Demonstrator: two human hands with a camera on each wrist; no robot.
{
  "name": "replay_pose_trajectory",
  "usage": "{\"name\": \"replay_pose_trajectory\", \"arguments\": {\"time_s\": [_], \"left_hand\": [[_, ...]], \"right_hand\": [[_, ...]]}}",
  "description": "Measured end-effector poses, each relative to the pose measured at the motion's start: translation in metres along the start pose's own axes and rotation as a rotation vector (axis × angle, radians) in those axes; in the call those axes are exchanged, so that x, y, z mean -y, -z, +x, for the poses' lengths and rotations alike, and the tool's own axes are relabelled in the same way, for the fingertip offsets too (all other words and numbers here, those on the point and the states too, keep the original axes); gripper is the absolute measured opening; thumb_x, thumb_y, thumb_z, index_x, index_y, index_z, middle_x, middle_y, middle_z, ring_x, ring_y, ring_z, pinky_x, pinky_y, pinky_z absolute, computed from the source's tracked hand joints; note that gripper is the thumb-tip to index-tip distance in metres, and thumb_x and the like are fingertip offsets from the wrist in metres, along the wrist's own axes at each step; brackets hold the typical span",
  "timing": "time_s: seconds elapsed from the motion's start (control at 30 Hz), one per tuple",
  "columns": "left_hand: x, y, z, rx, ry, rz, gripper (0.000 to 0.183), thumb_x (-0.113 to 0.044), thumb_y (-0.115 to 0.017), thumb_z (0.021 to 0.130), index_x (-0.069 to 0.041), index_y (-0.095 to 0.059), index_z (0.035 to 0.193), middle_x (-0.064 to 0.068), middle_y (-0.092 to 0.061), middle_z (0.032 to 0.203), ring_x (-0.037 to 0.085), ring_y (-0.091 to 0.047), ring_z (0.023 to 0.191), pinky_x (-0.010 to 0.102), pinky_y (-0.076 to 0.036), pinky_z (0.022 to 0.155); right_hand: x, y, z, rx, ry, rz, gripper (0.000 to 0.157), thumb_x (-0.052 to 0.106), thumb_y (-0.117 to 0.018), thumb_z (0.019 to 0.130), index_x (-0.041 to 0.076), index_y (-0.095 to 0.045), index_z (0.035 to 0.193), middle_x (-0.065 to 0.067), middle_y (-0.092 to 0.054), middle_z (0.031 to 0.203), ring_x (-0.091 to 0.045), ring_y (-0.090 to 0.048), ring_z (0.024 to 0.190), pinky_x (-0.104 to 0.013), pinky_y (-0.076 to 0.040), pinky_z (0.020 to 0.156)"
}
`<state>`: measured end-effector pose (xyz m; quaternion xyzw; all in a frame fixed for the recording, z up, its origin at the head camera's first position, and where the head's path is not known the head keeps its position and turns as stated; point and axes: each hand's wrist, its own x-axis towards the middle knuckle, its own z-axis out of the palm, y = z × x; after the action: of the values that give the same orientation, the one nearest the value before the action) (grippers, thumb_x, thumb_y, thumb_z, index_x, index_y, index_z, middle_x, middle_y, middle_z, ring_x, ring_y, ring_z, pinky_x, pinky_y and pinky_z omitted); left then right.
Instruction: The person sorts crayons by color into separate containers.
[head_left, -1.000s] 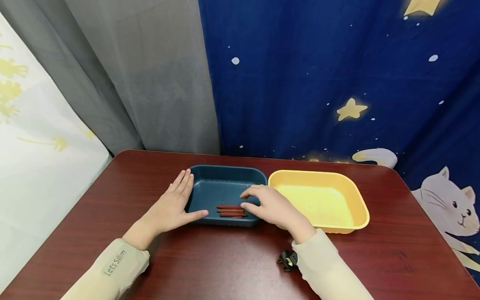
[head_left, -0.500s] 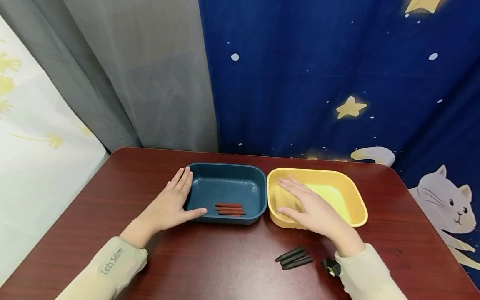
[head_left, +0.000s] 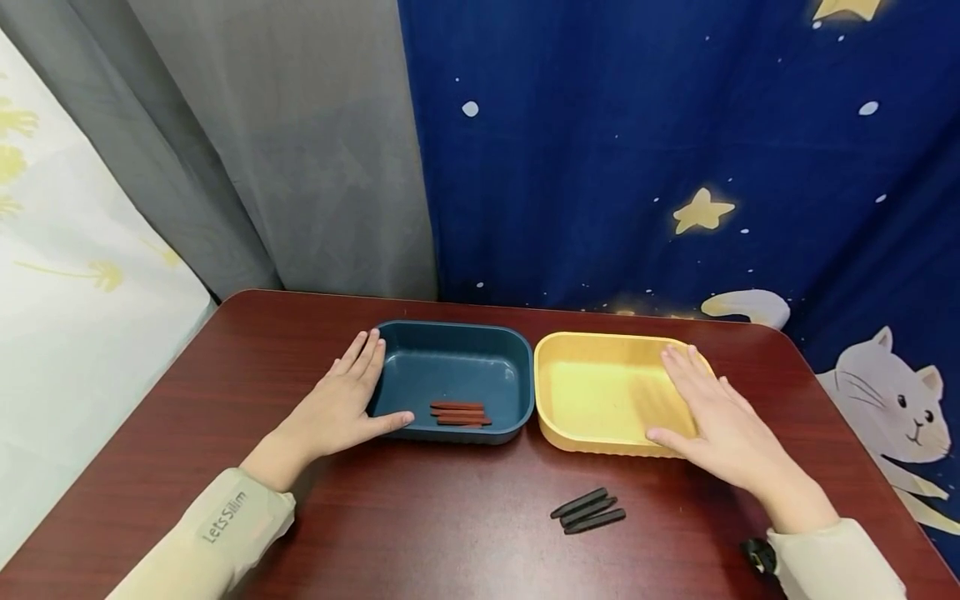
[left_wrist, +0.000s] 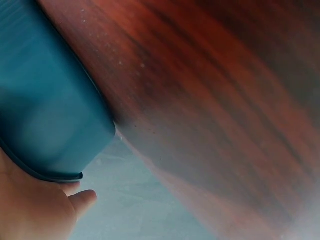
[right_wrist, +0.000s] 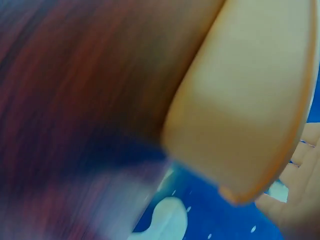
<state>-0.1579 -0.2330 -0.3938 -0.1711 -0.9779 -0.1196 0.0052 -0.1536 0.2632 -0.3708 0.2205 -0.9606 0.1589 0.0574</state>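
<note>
Sleeves of a pale shade reach in from the near edge, the left one bearing printed lettering; a small dark device sits at the right cuff. Black sticks lie in a loose, slanting bunch on the bench, in front of the yellow tray and apart from it.

Beyond them, the right hand is at the right end of that tray, its grip apart: fingers straight, thumb spread, nothing held. The right wrist view is blurred, so I cannot tell whether it touches the rim. The left hand rests against the left end of the blue tray, fingers straight and thumb held away along the front rim, so this grip is apart too.

Inside the blue tray, red-brown sticks lie roughly parallel near the front wall. Both trays stand side by side.

Farthest back hang a grey curtain and a blue curtain printed with stars and a cat.
</note>
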Motion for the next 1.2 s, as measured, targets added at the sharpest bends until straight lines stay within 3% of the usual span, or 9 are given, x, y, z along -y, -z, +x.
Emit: {"name": "replay_pose_trajectory", "arguments": {"time_s": [0.1,0.4,0.93,1.07,1.2], "left_hand": [[-0.001,0.001,0.000,-0.001,-0.001,0.003,0.115,-0.078,-0.052,0.085,0.001,-0.011,0.158,0.014,-0.001,0.168,0.035,-0.001,0.156,0.063,-0.022,0.118],[-0.001,0.001,-0.002,-0.002,-0.001,0.011,0.115,-0.078,-0.050,0.085,0.000,-0.011,0.158,0.015,-0.002,0.168,0.036,-0.003,0.156,0.063,-0.024,0.118],[-0.006,0.009,0.001,0.041,0.025,0.061,0.118,-0.086,-0.043,0.081,-0.003,-0.012,0.159,0.012,-0.004,0.168,0.035,-0.004,0.156,0.066,-0.019,0.118],[-0.012,0.012,-0.001,0.038,-0.011,0.047,0.114,-0.084,-0.046,0.083,-0.007,-0.014,0.160,0.010,-0.008,0.169,0.035,-0.006,0.156,0.066,-0.018,0.118],[-0.023,0.014,-0.002,-0.014,-0.092,0.027,0.107,-0.081,-0.049,0.083,-0.014,-0.017,0.160,0.004,-0.018,0.167,0.031,-0.016,0.155,0.069,-0.019,0.117]], "right_hand": [[-0.012,0.003,-0.007,0.014,-0.025,-0.029,0.105,0.052,-0.072,0.085,0.022,-0.008,0.162,-0.005,-0.012,0.169,-0.024,0.001,0.157,-0.074,-0.019,0.112],[-0.037,-0.002,-0.014,0.043,-0.052,-0.003,0.109,0.054,-0.071,0.084,0.018,-0.005,0.162,0.002,0.001,0.169,-0.021,0.004,0.157,-0.075,-0.016,0.111],[-0.043,-0.006,-0.015,0.083,-0.072,0.017,0.112,0.054,-0.068,0.086,0.009,0.002,0.160,-0.007,0.004,0.169,-0.028,0.002,0.157,-0.075,-0.023,0.107],[-0.043,-0.007,-0.015,0.088,-0.061,0.024,0.112,0.055,-0.069,0.086,0.006,0.001,0.160,-0.011,0.002,0.168,-0.033,0.000,0.156,-0.073,-0.025,0.109],[-0.042,-0.007,-0.014,0.087,-0.056,0.029,0.113,0.057,-0.068,0.086,0.004,-0.001,0.159,-0.012,0.002,0.168,-0.033,0.000,0.156,-0.070,-0.022,0.113]]}}
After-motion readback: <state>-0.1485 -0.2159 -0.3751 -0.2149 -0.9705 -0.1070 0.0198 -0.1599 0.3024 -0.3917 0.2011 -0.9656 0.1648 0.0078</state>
